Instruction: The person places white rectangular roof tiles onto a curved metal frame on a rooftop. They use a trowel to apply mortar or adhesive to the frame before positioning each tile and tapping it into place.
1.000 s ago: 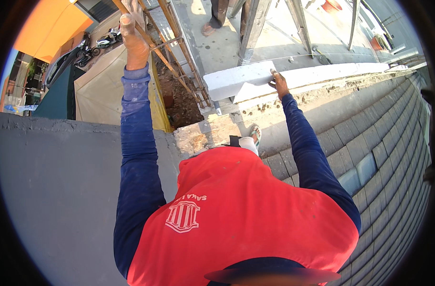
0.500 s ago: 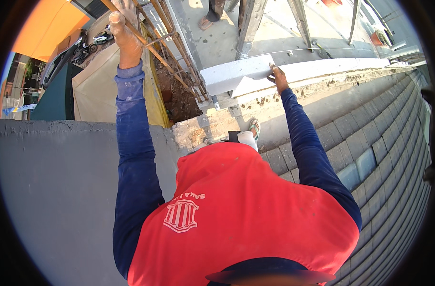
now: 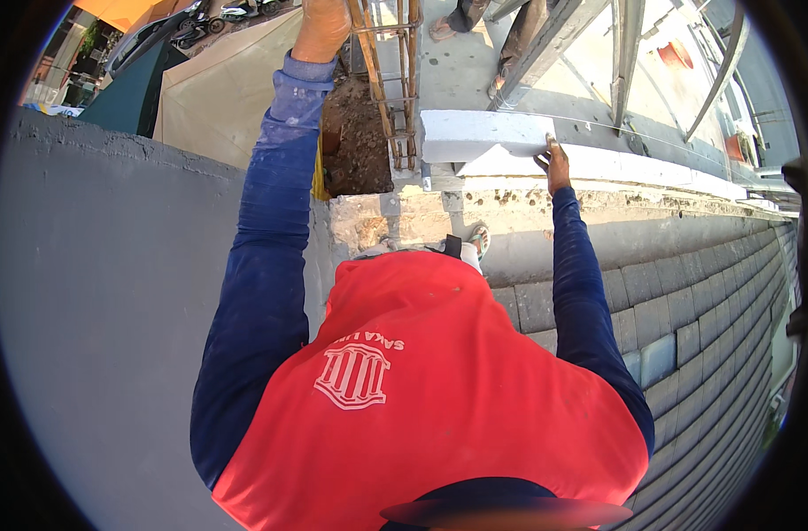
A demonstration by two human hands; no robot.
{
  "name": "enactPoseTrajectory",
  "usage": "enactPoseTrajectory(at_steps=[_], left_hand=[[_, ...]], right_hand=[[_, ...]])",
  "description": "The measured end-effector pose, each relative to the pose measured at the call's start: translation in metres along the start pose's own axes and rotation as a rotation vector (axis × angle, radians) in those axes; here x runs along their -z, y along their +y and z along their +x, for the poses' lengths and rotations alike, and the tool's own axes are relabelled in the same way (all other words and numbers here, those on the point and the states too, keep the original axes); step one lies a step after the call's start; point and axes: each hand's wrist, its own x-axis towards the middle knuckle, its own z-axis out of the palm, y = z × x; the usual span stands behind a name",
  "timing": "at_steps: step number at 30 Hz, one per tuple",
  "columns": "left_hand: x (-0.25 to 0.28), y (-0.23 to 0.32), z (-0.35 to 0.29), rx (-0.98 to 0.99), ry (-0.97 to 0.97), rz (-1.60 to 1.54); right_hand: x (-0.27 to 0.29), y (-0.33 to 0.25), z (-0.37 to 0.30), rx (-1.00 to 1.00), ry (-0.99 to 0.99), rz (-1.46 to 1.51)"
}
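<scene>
A long white block (image 3: 483, 133), apparently lightweight building block, lies along the top of the low wall, its left end beside an upright rusty rebar cage (image 3: 393, 97). My right hand (image 3: 556, 165) grips the block's right end, fingers curled against its end and lower edge. Beneath that end, a gap and a sloping white piece (image 3: 497, 162) show. My left hand (image 3: 322, 31) is raised at the top edge of the view, right beside the rebar cage. Its fingers are cut off by the frame, so its hold cannot be made out.
A row of white blocks (image 3: 643, 168) continues right along the wall, with a thin string above it. Beyond stand grey slanted posts (image 3: 630, 62) and another person's feet (image 3: 495, 86). Grey roof tiles (image 3: 678, 301) slope at right; a grey wall (image 3: 112, 292) fills the left.
The view has turned, shifting the wall, cage and block to the right. My left hand's fingers have left the frame. My right hand stays on the block's right end.
</scene>
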Motion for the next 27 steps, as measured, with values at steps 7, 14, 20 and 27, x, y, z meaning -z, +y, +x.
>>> enactPoseTrajectory(at_steps=[7, 14, 20, 27], left_hand=[[0.0018, 0.0036, -0.0049, 0.009, 0.023, 0.020], [-0.0009, 0.0059, -0.0079, 0.026, 0.049, 0.017], [-0.0041, 0.0076, -0.0098, 0.046, 0.057, 0.014], [-0.0036, 0.0094, -0.0094, 0.043, 0.073, 0.022]], right_hand=[[0.0052, 0.0061, 0.0069, -0.023, 0.003, -0.026], [0.0059, 0.0059, 0.0099, -0.055, -0.001, -0.014], [0.0068, 0.0063, 0.0093, -0.029, -0.023, -0.021], [0.0063, 0.0052, 0.0080, -0.009, -0.054, -0.030]])
